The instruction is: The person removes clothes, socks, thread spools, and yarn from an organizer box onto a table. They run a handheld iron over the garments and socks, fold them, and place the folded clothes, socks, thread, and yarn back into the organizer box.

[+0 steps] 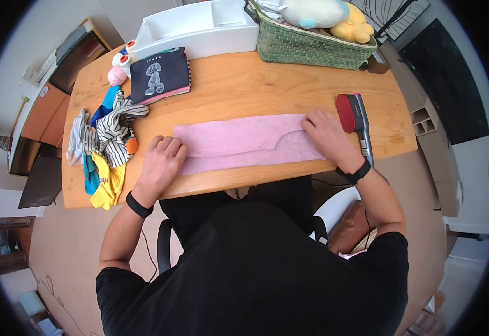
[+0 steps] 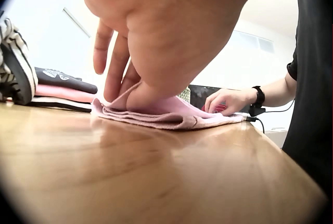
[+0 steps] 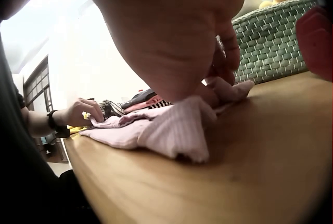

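Observation:
A folded pink garment (image 1: 227,137) lies lengthwise along the front of the wooden table, one layer turned over the other. At its left end my left hand (image 1: 165,159) pinches the edge; in the left wrist view the thumb is tucked against a raised flap of pink cloth (image 2: 171,116). My right hand (image 1: 328,134) grips the opposite end, fingers bent down over the fabric. Up close in the right wrist view, a ribbed piece of the pink garment (image 3: 179,130) sticks up beside the thumb, and part of the fingers is hidden behind the palm.
Right of the garment lies a handheld steamer (image 1: 356,120) with a red head. Crumpled clothes (image 1: 110,134) lie at the left, near a folded dark shirt stack (image 1: 160,75). A white bin (image 1: 199,28) and green woven basket (image 1: 317,47) with plush toys line the back.

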Tool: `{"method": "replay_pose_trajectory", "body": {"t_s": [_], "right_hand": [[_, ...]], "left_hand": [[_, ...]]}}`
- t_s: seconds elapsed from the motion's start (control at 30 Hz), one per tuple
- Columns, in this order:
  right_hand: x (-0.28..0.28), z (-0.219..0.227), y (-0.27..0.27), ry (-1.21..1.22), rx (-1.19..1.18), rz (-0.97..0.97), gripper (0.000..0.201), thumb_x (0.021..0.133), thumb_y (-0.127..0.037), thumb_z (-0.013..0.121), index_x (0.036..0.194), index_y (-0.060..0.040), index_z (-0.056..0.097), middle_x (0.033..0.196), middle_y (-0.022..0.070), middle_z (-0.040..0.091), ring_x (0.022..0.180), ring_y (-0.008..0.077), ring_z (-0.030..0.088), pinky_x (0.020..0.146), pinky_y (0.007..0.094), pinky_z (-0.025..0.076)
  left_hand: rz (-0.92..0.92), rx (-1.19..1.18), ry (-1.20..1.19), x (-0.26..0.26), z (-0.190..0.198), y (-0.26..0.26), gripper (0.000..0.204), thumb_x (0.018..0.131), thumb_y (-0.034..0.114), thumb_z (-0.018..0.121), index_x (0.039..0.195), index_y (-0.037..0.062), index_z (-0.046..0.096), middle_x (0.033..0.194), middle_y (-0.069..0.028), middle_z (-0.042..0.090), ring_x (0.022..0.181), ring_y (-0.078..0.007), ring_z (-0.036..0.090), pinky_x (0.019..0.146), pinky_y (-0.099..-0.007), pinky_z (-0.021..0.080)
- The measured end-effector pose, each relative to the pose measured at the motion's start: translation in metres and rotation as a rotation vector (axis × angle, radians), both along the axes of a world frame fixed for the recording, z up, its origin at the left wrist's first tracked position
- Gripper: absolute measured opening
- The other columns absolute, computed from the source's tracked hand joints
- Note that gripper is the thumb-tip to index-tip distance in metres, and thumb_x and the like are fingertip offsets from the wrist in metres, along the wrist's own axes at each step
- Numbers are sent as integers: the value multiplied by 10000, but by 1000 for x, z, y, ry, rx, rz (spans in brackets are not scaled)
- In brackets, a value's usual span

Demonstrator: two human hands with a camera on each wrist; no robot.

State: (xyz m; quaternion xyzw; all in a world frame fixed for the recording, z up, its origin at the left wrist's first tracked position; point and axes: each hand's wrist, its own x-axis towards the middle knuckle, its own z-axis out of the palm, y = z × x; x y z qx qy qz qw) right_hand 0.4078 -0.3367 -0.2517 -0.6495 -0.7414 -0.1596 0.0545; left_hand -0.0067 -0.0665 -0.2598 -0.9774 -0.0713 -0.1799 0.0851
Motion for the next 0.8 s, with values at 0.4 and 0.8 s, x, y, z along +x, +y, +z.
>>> {"method": "replay_pose_trajectory", "body": {"t_s": [0.4, 0.8], "right_hand": [[12, 25, -24, 249, -41, -368, 169, 919, -49, 757, 1081, -38, 803, 1076, 177, 758, 1097, 380, 751, 950, 520, 591], [20, 4, 25, 599, -103, -366, 244, 970, -116, 843, 1168, 22, 809, 1169, 225, 786, 1133, 444, 755, 982, 505, 613]], "left_hand": [[91, -46, 67, -7, 22, 5, 213, 908, 80, 737, 1114, 29, 753, 1189, -102, 778, 1136, -284, 741, 987, -445, 565], [350, -800, 127, 39, 4, 62, 232, 959, 136, 867, 1128, -10, 807, 1007, -182, 809, 951, -345, 796, 856, -454, 624]]}}
